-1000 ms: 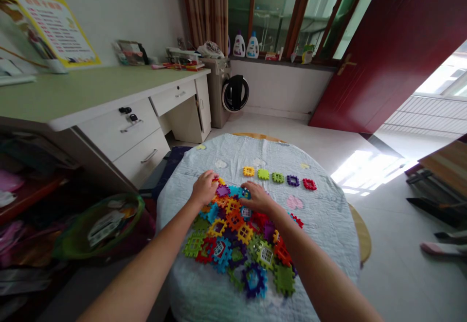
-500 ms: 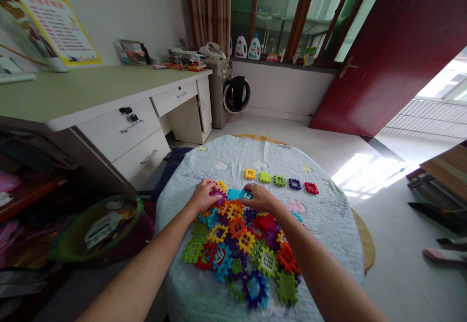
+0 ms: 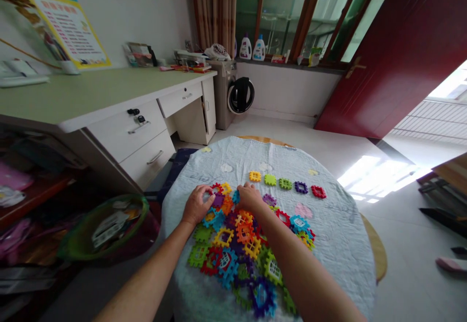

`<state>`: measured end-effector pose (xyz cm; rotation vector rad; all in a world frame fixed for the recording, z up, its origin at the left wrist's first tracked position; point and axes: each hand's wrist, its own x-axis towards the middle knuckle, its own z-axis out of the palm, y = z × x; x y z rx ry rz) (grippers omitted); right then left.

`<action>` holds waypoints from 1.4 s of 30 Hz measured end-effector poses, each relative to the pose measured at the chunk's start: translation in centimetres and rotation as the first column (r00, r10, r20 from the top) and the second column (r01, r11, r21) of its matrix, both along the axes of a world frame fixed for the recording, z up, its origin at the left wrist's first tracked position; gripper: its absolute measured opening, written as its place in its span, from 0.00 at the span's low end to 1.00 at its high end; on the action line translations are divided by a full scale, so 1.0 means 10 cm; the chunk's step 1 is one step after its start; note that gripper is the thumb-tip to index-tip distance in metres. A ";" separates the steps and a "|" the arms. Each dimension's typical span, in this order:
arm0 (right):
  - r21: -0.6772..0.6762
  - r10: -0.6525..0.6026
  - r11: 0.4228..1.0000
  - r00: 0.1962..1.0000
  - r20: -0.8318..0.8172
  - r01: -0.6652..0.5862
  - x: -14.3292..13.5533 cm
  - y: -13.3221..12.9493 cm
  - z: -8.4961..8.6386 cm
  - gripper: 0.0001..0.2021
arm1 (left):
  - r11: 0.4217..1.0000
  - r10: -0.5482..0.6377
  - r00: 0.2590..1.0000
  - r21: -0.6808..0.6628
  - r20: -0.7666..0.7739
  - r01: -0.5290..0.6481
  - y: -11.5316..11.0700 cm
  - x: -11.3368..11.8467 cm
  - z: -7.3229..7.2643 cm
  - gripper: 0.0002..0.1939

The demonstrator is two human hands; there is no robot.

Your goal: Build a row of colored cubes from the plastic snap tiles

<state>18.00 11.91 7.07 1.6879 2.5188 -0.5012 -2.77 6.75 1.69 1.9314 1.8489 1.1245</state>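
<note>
Right hand (image 3: 250,197) shifted left, purple piece (image 3: 269,199) uncovered

Tiles (image 3: 270,180) in a row toward the far edge of the table (image 3: 339,244), five: one yellow, two green, one purple, one red; tiles in the pile (image 3: 244,233), overlapping and partly covered, not countable. Hands at the pile, two: left hand (image 3: 198,204), right hand (image 3: 250,197). Elsewhere: white bottles (image 3: 259,49) on the sill (image 3: 292,64), two; drawers (image 3: 148,166) in the desk (image 3: 109,88), three; washing machine (image 3: 224,96), one; red door (image 3: 390,59), one; curtain (image 3: 215,10), one.
</note>
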 end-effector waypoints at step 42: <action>0.102 -0.007 0.995 0.996 -0.093 0.016 -0.11 1.01 -0.19 0.34 | 0.998 0.054 0.994 0.012 0.100 -0.055 -0.04 -0.01 0.04 0.12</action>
